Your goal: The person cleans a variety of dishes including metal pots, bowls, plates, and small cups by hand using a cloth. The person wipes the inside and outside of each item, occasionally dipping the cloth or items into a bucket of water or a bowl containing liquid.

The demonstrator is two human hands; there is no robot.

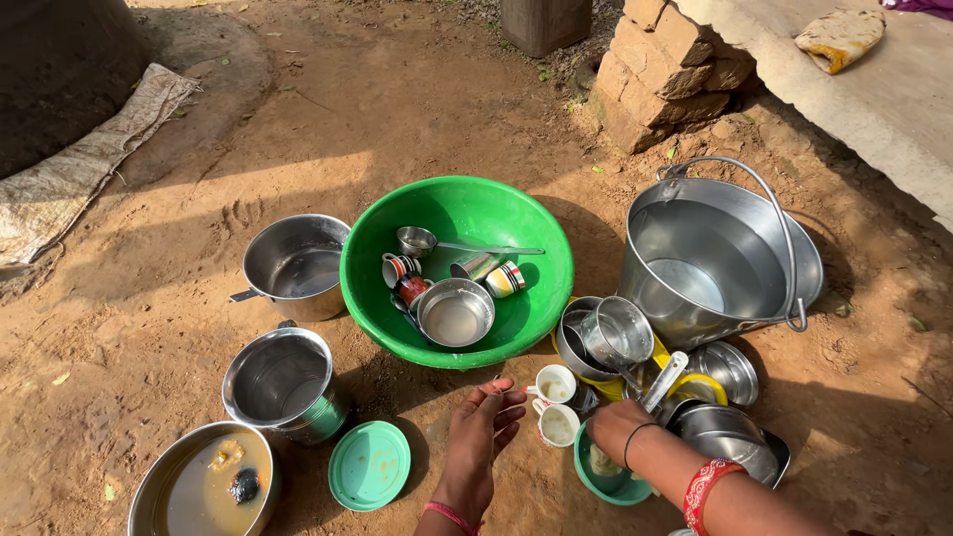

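Outdoors, bare brown ground (417,109) carried everything. Largest was the steel bucket (710,253) toward the right edge, tilted, a little water in it, its handle arched over the rim. Next came the green plastic basin (541,238) in the middle, holding a small steel bowl (455,316), a ladle (417,239), a steel tumbler on its side and three striped cups (505,279). Just left of the basin sat a steel saucepan (296,263), and nearer the lower edge an upright steel pot (281,382). In the lower left corner lay a steel plate (204,486) with murky water and food scraps. Between basin and bucket, a pile of steel vessels (611,337) rested on something yellow, with more steel plates (730,437) toward the lower right. A round green lid (369,465) lay flat beside the pot.

The left hand (481,432) rested palm down, fingers spread and gripping nothing, just beside two white cups (554,384) that stood touching each other. The right hand (617,429), a dark band and a red bangle on the wrist, lay over the rim of a small green bowl (601,481), fingers curled downward; whether they gripped anything could not be told. The two hands were apart, the cups between them.
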